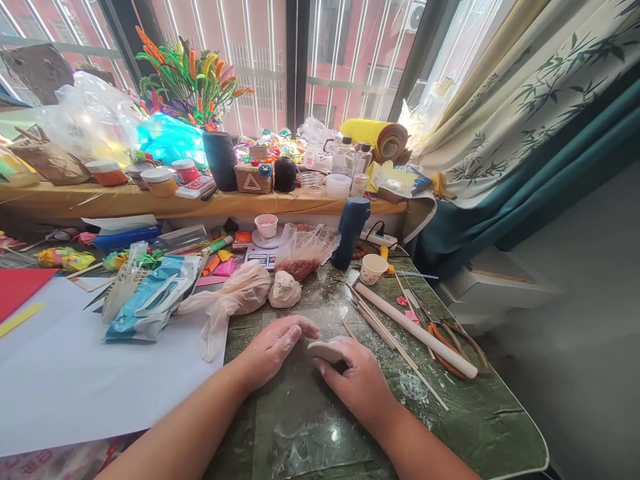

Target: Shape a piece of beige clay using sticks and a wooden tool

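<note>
A flat, rounded piece of greyish clay (325, 351) is held on edge by my right hand (357, 380), with the thumb on its near face and the fingers behind. Just left of the clay, my left hand (275, 347) has loosely bent, spread fingers and holds nothing that shows; whether its fingertips touch the clay cannot be seen. White residue marks both hands. Under them lies a clear plastic sheet (310, 433) on the dark green table. Beyond my left hand sit a lump of pale clay (285, 290) and a thin plastic bag (240, 293).
Right of my hands lie wooden sticks (395, 340), a rolling pin (415, 330) and orange-handled scissors (445, 353). A paper cup (373, 269) and a dark blue bottle (350, 233) stand behind. A wipes pack (155, 300) rests on white paper (100, 393) at left.
</note>
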Motion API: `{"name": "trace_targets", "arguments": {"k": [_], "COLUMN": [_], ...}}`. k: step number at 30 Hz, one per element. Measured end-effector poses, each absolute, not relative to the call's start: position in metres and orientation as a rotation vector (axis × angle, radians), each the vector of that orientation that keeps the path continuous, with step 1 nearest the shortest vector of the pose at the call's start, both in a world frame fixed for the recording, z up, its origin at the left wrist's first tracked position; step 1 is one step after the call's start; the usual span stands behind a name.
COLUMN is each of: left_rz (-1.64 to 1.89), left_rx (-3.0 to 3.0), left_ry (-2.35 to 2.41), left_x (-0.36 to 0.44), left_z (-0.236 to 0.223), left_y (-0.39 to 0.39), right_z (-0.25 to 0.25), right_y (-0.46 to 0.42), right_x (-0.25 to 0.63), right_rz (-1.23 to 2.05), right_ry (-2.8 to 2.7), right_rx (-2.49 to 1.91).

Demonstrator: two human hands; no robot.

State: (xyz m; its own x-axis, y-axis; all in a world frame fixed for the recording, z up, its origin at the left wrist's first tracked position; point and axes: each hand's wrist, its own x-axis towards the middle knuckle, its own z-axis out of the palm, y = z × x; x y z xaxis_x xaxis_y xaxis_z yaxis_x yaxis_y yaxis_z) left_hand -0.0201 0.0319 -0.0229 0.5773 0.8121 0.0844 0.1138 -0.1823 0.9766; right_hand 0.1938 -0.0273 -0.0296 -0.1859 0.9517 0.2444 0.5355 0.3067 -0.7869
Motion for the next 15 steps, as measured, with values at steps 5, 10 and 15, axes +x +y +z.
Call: {"name": "trace_targets", "arguments": {"k": [5,10,15], "left_rz": [0.799,0.726,0.708], "left_rx": [1.618,1.686,1.737], "left_ry": [0.788,0.874,0.895], "left_x": [-0.0171,-0.0167,-0.0164], "left_z": [-0.0251,-0.0246,-0.0221], "left_y": [0.0335,0.0324,0.0316], "right_z": [-0.0280,-0.0325,-0.0359], "right_y": [-0.0262,-0.0262,-0.0251], "right_x": [0.1938,0.1944,0.1960], "right_rz": [0.706,0.655,0.609], "right_ry": [-1.804,-1.823,-1.825], "right_rx": [-1.310,-1.288,-1.330]}}
